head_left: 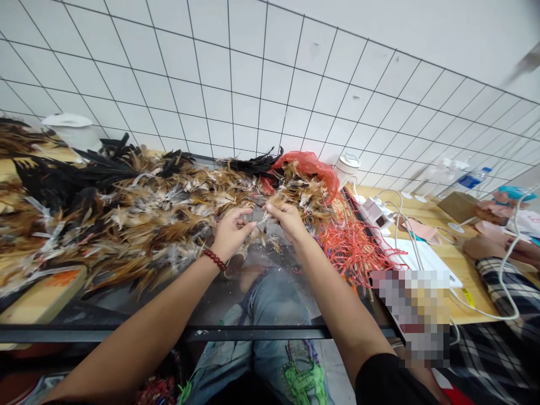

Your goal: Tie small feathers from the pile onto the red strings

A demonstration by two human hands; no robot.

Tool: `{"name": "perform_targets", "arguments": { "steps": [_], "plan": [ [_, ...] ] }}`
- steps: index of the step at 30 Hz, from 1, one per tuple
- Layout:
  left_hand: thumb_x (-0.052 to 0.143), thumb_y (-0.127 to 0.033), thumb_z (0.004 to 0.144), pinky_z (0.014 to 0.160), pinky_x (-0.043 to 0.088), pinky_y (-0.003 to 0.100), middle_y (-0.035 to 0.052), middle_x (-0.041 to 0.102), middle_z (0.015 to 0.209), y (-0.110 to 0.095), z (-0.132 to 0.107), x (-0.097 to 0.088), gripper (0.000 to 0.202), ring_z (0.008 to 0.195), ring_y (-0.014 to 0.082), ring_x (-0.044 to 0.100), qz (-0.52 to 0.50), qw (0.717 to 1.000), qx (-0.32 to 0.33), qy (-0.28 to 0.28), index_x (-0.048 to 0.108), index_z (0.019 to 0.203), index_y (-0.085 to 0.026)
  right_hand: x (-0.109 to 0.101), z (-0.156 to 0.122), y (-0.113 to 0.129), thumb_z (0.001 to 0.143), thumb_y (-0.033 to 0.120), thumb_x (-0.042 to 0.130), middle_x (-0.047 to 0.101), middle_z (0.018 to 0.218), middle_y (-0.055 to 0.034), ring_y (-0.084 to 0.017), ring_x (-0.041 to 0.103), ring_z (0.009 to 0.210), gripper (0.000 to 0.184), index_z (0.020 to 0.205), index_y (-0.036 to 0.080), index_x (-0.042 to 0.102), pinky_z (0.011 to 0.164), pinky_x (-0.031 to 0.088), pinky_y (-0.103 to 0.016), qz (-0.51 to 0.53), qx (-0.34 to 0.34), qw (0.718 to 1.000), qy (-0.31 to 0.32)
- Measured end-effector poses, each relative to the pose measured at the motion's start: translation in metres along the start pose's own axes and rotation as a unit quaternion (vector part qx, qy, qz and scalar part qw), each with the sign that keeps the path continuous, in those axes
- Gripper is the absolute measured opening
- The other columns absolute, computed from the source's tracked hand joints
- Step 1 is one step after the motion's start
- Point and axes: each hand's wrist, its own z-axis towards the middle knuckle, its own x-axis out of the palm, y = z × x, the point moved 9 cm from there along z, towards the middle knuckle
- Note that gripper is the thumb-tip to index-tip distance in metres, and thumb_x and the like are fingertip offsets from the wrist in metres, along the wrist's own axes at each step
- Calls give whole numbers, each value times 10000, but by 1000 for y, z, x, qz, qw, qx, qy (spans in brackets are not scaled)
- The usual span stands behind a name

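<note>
My left hand (231, 232) and my right hand (287, 218) meet over a glass tabletop (126, 306), fingers pinched together on a small tuft of feathers (262, 224) held between them. A red bead bracelet (214, 259) circles my left wrist. A big heap of brown, tan and black feathers (126, 214) covers the table to the left and behind my hands. More brown feathers (306, 194) spill from a red plastic bag (310, 164) just behind my right hand.
A tangle of red strings (352, 244) lies right of my right hand. A white cup (346, 169), white cables (405, 230) and a wooden table (453, 253) stand at right, where another person's arm (491, 247) rests. A tiled wall (253, 84) is behind.
</note>
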Motion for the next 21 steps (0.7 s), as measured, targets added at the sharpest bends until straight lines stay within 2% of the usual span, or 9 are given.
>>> {"name": "perform_targets", "arguments": {
  "steps": [2,4,5,7,11,13,17,21],
  "plan": [
    [801,-372,584,596,444,249,47,676,807,8,-3,13,374,616,117,552,-33,996,-56,65,730,877,-150,15,-4,4,595,547,750,535,581,30,-89,420,559,398,711,169,701,546,301,-236,-38,-16,998,55],
    [804,-415,584,562,415,248,37,642,646,16,-9,25,350,567,117,525,-50,983,-116,130,726,766,-126,29,-9,6,618,546,739,583,629,11,-116,491,624,383,680,172,683,597,363,-248,-69,-30,991,109],
    [818,-414,563,554,407,249,38,629,606,19,-11,28,342,553,116,520,-54,978,-138,144,717,706,-120,34,-10,8,632,544,730,594,638,8,-122,505,636,378,669,173,671,614,381,-253,-80,-34,988,124],
    [843,-384,522,557,408,250,45,625,587,23,-12,27,324,557,118,528,-75,974,-163,135,697,628,-116,36,-11,11,653,540,716,605,654,8,-122,513,643,368,687,178,660,630,398,-256,-88,-44,988,119],
    [837,-322,523,552,406,236,8,575,566,23,-7,13,273,561,100,510,-172,969,-169,49,673,612,-122,27,-8,14,610,517,761,622,714,7,-110,515,665,385,769,184,650,641,403,-240,-75,-59,995,43],
    [827,-298,528,539,399,227,-4,560,571,23,-5,10,255,549,88,492,-198,965,-167,28,671,621,-120,27,-8,10,578,497,792,614,715,11,-99,492,632,410,798,185,644,608,388,-230,-73,-48,996,34],
    [815,-290,533,540,398,227,6,573,575,22,-4,14,245,547,90,495,-164,972,-160,57,684,636,-110,34,-9,0,581,500,789,569,651,31,-87,432,568,390,755,181,649,541,332,-227,-77,-32,995,57],
    [819,-327,534,569,413,243,15,593,599,23,-7,22,267,585,111,528,-137,972,-163,95,688,639,-120,28,-6,-4,628,532,744,536,595,30,-97,443,581,370,634,177,636,544,325,-232,-60,-30,997,37]
  ]
}}
